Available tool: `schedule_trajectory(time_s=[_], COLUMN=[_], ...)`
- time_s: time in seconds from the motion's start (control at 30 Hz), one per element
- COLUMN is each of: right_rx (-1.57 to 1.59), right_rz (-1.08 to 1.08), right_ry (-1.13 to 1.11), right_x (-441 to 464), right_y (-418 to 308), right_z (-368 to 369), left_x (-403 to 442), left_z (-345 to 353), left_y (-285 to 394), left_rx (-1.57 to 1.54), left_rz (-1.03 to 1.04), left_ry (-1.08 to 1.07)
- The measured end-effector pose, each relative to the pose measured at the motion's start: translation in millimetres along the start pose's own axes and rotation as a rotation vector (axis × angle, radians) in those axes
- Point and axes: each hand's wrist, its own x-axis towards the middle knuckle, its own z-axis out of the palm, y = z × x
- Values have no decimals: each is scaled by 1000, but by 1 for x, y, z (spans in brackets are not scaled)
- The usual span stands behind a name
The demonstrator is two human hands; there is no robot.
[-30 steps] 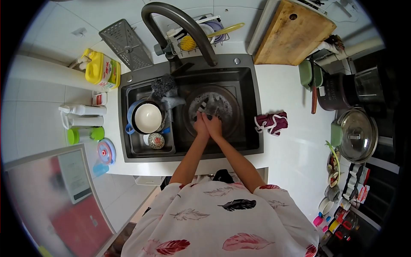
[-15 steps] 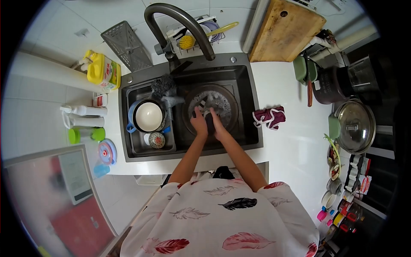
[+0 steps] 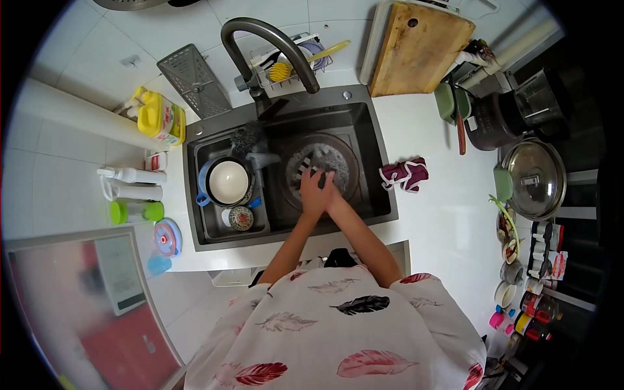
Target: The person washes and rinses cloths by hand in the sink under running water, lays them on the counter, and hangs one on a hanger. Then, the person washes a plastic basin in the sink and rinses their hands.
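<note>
Over the near part of a round basin (image 3: 356, 170) of sudsy water, in the right sink bowl, my left hand (image 3: 313, 193) and my right hand (image 3: 333, 192) press together. A dark piece shows between their fingers, too small to name. Just beyond the fingertips, a striped black-and-white cloth (image 3: 304, 164) lies in the suds. My left hand's fingers are closed around something I cannot make out. The right hand's fingers are partly hidden behind the left, and what they hold is unclear.
A white bowl (image 3: 229, 182) in a pot and a patterned lid (image 3: 240, 219) sit in the left bowl. The faucet (image 3: 276, 40) arches behind. A maroon cloth (image 3: 404, 174) lies on the right counter. A yellow jug (image 3: 160, 117) and a cutting board (image 3: 419, 52) stand at the back.
My hands have come together from slightly apart, with the left now overlapping the right. The dark piece between them shows less. The whole view has shifted a little.
</note>
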Motion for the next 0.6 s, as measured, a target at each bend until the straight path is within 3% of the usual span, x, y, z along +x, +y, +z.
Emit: schedule_trajectory(time_s=[0.07, 0.1, 0.33, 0.6], right_rx=[434, 373, -836, -1369], right_rz=[109, 80, -468, -727], right_ry=[-84, -92, 235, 558], right_x=[3, 4, 6, -18], right_y=[-11, -12, -6, 6], right_z=[-10, -13, -29, -7], left_x=[2, 2, 4, -5], left_z=[5, 8, 4, 12], left_y=[-11, -15, -17, -16], left_rx=[36, 33, 24, -251], left_rz=[59, 62, -57, -317], left_ry=[48, 49, -29, -140])
